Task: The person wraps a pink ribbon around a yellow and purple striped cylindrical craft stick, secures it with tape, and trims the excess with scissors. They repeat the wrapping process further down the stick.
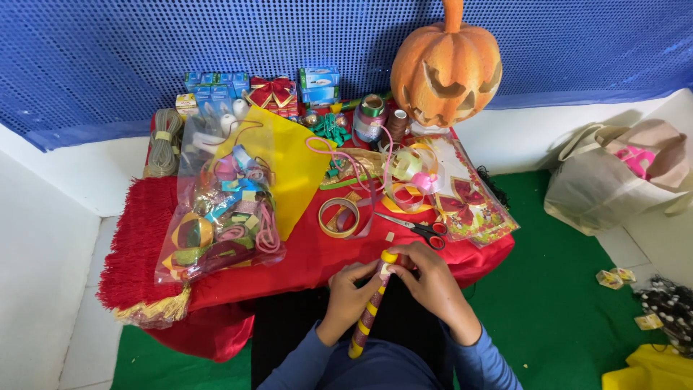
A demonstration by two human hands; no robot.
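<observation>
A long stick (pixel 366 318) wrapped in yellow and dark red spiral stripes stands tilted in front of me, its yellow top near the table's front edge. My left hand (pixel 349 290) grips its shaft from the left. My right hand (pixel 429 279) closes around the upper end, fingers pinching near the yellow tip, where a small pale piece sits. Just beyond my hands lie red-handled scissors (pixel 424 230) and a roll of clear tape (pixel 339 217) on the red cloth (pixel 310 256).
A clear bag of ribbon rolls (pixel 220 217), yellow paper (pixel 296 170), twine (pixel 164 141), small boxes (pixel 216 83), ribbon spools and a carved orange pumpkin (pixel 446 65) crowd the table. A beige tote bag (pixel 613 177) sits on the green floor at right.
</observation>
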